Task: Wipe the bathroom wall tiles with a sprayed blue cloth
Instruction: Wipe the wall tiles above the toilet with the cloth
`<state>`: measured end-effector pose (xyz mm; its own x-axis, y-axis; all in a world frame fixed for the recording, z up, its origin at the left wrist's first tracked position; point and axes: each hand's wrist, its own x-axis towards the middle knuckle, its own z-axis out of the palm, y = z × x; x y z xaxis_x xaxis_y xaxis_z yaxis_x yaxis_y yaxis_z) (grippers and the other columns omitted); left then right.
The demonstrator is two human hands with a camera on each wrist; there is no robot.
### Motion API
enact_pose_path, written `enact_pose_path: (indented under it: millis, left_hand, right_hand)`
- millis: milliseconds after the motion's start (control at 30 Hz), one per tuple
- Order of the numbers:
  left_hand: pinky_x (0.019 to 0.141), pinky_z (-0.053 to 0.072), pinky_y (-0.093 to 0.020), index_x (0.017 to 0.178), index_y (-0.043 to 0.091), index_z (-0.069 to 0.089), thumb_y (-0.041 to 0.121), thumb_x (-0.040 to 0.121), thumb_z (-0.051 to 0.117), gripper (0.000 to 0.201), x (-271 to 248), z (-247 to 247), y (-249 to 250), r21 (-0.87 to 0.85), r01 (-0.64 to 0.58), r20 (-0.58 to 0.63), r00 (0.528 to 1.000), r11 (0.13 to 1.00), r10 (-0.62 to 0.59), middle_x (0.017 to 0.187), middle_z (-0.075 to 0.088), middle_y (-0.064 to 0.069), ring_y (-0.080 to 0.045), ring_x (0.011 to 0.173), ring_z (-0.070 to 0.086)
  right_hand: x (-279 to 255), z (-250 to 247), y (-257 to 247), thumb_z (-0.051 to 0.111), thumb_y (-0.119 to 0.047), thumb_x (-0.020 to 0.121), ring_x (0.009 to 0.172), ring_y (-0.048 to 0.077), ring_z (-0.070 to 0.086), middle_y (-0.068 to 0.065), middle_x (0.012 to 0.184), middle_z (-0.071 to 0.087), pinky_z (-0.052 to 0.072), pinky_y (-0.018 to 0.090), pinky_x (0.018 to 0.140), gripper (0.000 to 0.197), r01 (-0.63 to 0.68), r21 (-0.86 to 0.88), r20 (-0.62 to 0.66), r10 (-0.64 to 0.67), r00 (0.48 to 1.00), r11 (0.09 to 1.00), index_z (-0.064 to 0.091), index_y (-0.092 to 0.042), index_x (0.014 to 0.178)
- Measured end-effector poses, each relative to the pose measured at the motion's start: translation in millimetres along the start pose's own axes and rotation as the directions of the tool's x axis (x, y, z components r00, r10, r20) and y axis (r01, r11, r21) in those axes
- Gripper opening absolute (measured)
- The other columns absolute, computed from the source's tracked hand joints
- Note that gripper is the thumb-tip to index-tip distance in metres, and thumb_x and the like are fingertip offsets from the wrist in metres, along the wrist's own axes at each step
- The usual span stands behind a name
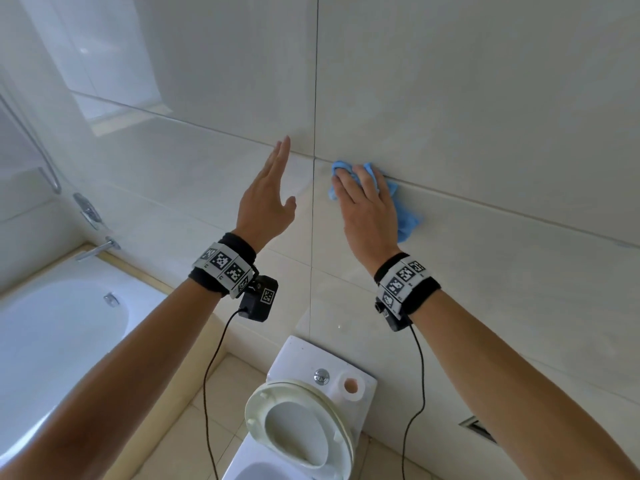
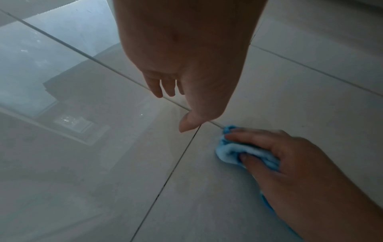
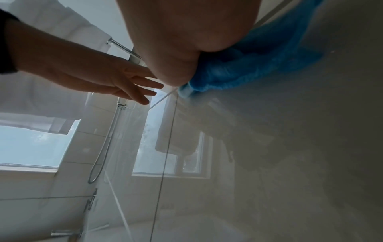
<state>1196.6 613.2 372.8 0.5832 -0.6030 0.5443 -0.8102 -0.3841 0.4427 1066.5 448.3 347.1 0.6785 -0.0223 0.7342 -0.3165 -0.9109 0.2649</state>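
A crumpled blue cloth (image 1: 406, 218) (image 2: 226, 151) (image 3: 248, 70) lies against the pale wall tiles (image 1: 485, 98), on a horizontal grout line just right of a vertical one (image 1: 313, 220). My right hand (image 1: 363, 199) (image 2: 269, 147) (image 3: 176, 49) presses it to the wall, fingers spread over the top and thumb tucked under a bunched fold. My left hand (image 1: 270, 188) (image 2: 180, 65) (image 3: 93, 73) is raised left of the vertical joint with straight fingers, holding nothing. Whether it touches the tile I cannot tell.
Below my arms stands a white toilet (image 1: 301, 410) with its lid up and a paper roll (image 1: 351, 386) on the cistern. A bathtub (image 1: 52, 334) with a tap (image 1: 98, 249) and shower hose (image 1: 34, 143) fills the left side.
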Motion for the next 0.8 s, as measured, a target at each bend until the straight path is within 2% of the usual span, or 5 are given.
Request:
enact_pose_path:
  millis: [133, 267, 367, 467, 800]
  left_hand:
    - [0.100, 0.048, -0.028, 0.167, 0.028, 0.005, 0.003, 0.088, 0.065, 0.103, -0.5, -5.0, -1.3, 0.013, 0.011, -0.002, 1.000, 1.000, -0.011, 0.174, 0.013, 0.005, -0.019, 0.155, 0.032]
    - [0.096, 0.045, -0.024, 0.167, 0.027, 0.006, -0.001, 0.089, 0.060, 0.099, -1.3, -9.7, 14.8, 0.003, 0.039, -0.070, 0.997, 0.999, -0.038, 0.174, 0.013, 0.004, -0.019, 0.154, 0.033]
    - [0.103, 0.040, -0.021, 0.167, 0.026, 0.010, -0.003, 0.089, 0.055, 0.094, -6.8, -4.1, 47.5, -0.021, -0.016, -0.140, 0.990, 1.000, 0.013, 0.174, 0.014, 0.005, -0.014, 0.158, 0.024]
    - [0.113, 0.038, -0.024, 0.167, 0.024, 0.013, -0.003, 0.089, 0.051, 0.091, -16.3, 12.9, 93.8, -0.057, -0.125, -0.183, 0.977, 0.991, 0.112, 0.174, 0.015, 0.006, -0.010, 0.160, 0.015]
    - [0.123, 0.037, -0.035, 0.167, 0.020, 0.017, -0.005, 0.090, 0.050, 0.087, -48.1, 85.9, 271.9, -0.128, -0.396, -0.163, 0.913, 0.909, 0.374, 0.174, 0.016, 0.003, -0.012, 0.161, 0.011]
  right_hand:
    - [31.0, 3.0, -28.2, 0.082, -0.019, 0.083, 0.141, 0.031, 0.045, 0.008, 0.151, 0.053, 0.032, 0.051, 0.124, 0.069, 0.057, -0.085, 0.090, -0.049, 0.995, 0.995, 0.055, -0.007, 0.145]
    - [22.8, -6.3, -15.0, 0.085, -0.015, 0.080, 0.138, 0.028, 0.049, 0.003, 0.141, 0.061, 0.030, 0.048, 0.125, 0.060, 0.105, -0.092, 0.060, -0.099, 0.993, 0.990, 0.064, -0.011, 0.136]
    - [-16.6, -22.4, 30.5, 0.071, -0.004, 0.090, 0.136, 0.031, 0.052, 0.004, 0.138, 0.064, 0.035, 0.050, 0.122, 0.043, 0.135, -0.099, -0.019, -0.138, 0.990, 0.986, 0.066, -0.009, 0.132]
    - [-79.4, -48.7, 97.2, 0.041, 0.001, 0.107, 0.136, 0.032, 0.056, 0.004, 0.142, 0.064, 0.041, 0.052, 0.117, 0.040, 0.127, -0.134, -0.081, -0.138, 0.987, 0.983, 0.065, -0.009, 0.138]
    - [-264.2, -186.1, 290.4, 0.045, 0.010, 0.105, 0.142, 0.029, 0.051, 0.000, 0.150, 0.058, 0.035, 0.051, 0.122, 0.049, -0.051, -0.233, -0.163, 0.013, 0.987, 0.971, 0.060, -0.012, 0.146]
